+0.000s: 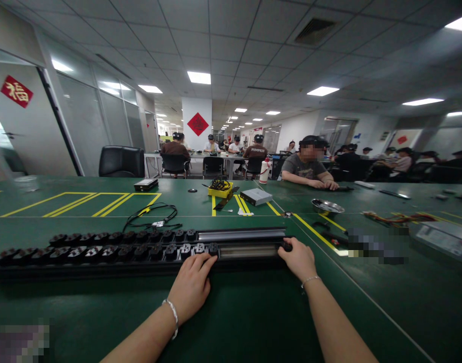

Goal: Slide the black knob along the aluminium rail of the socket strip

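A long black rail (249,264) lies across the green table in front of me, with a row of small black plug-like blocks (140,251) along its left part. Its right part shows a bare pale channel (248,250). A second black rail (242,235), with a similar row of blocks, lies just behind it. My left hand (191,282) is closed at the right end of the front row, thumb and finger on the last black block (213,248). At the rail's right end, my right hand (299,258) pinches a small black block (287,246), partly hidden by the fingers.
Behind the rails lie a coiled black cable (158,214), a yellow tray (220,190) of cables and a grey metal box (255,196). To the right are a metal bowl (328,206) and a power supply (442,239). A person (308,169) sits across the table.
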Available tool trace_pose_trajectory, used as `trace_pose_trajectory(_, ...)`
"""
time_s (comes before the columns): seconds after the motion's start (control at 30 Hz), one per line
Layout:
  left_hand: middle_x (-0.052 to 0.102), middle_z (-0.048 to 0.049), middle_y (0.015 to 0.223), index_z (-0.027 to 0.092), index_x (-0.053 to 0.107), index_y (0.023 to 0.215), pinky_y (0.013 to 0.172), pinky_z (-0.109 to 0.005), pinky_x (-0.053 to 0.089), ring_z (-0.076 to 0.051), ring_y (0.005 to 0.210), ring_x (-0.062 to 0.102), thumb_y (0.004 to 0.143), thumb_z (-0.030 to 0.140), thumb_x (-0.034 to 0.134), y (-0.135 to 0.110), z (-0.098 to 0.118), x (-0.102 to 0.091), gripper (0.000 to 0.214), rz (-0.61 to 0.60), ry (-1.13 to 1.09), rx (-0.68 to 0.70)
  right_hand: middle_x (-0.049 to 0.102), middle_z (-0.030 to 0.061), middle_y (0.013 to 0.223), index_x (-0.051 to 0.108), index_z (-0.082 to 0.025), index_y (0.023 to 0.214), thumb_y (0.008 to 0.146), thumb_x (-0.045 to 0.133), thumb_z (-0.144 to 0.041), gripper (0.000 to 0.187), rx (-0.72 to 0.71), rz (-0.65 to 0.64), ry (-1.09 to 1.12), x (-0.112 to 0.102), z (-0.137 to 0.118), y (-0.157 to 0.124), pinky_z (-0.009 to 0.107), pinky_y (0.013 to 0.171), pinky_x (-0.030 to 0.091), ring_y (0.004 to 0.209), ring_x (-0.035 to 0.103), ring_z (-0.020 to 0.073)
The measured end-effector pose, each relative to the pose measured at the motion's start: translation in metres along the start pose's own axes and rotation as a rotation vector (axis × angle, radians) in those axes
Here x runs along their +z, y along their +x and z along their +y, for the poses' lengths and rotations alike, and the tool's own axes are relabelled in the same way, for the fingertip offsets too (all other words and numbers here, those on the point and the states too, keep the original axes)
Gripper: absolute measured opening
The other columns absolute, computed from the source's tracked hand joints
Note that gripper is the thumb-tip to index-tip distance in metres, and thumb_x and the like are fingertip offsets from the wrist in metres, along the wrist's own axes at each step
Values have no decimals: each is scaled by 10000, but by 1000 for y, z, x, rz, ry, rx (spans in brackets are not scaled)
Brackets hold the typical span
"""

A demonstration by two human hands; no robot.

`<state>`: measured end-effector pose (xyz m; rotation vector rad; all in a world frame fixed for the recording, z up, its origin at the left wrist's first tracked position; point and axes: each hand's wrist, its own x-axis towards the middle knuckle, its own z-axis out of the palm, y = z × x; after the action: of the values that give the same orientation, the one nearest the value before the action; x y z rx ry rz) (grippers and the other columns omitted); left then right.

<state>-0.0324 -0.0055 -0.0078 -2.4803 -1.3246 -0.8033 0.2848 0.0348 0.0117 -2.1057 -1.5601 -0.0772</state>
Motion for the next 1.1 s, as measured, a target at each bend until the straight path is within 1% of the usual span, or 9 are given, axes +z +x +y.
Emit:
trace_pose_trajectory(0.2, 487, -43, 1175, 234, 420, 1224, 968, -397, 355, -205, 1079, 434, 710, 76, 436, 0, 0, 0, 538, -31, -21, -15, 623, 57, 988, 582, -189, 985, 691, 484, -360, 355, 16, -11, 26, 1, 2, 1, 317, 782, 375, 928, 549, 216)
trace_pose_trajectory(0.4, 480, -49, 1174, 227, 418, 1223, 962, -407, 358, -207, 1076, 429, 710, 64, 419, 0, 1, -2, 539, -39, -44, -17, 619, 60, 986, 580, -187, 986, 693, 486, -353, 350, 24, -12, 36, 0, 1, 1, 307, 759, 383, 928, 547, 212)
trace_pose_trajectory(0.7, 497, -49, 1163, 238, 420, 1229, 948, -415, 370, -208, 1063, 446, 711, 73, 422, 0, 0, 0, 543, -14, -35, -7, 617, 61, 981, 585, -188, 976, 683, 499, -349, 345, 21, -15, 61, 4, 4, 3, 305, 761, 384, 920, 550, 213)
trace_pose_trajectory(0.87, 501, -50, 1155, 236, 428, 1222, 951, -406, 367, -207, 1061, 449, 707, 74, 425, 0, -1, 1, 540, -14, -32, -6, 616, 66, 980, 577, -180, 966, 690, 492, -339, 329, -7, 12, 60, 4, 5, 3, 295, 764, 379, 916, 549, 207)
trace_pose_trajectory(1.0, 494, -45, 1161, 236, 428, 1221, 961, -396, 358, -203, 1068, 440, 707, 75, 430, 0, -1, 2, 539, -21, -27, -12, 605, 54, 911, 572, -192, 886, 690, 487, -353, 267, -42, 36, 5, 2, 4, 2, 300, 750, 373, 895, 537, 207)
trace_pose_trajectory(1.1, 483, -50, 1169, 223, 418, 1229, 969, -398, 349, -206, 1079, 426, 714, 77, 428, 0, -1, 1, 535, -36, -29, -16, 591, 49, 891, 560, -195, 864, 695, 478, -363, 251, -49, 12, 35, 2, 5, 3, 291, 744, 377, 889, 527, 199)
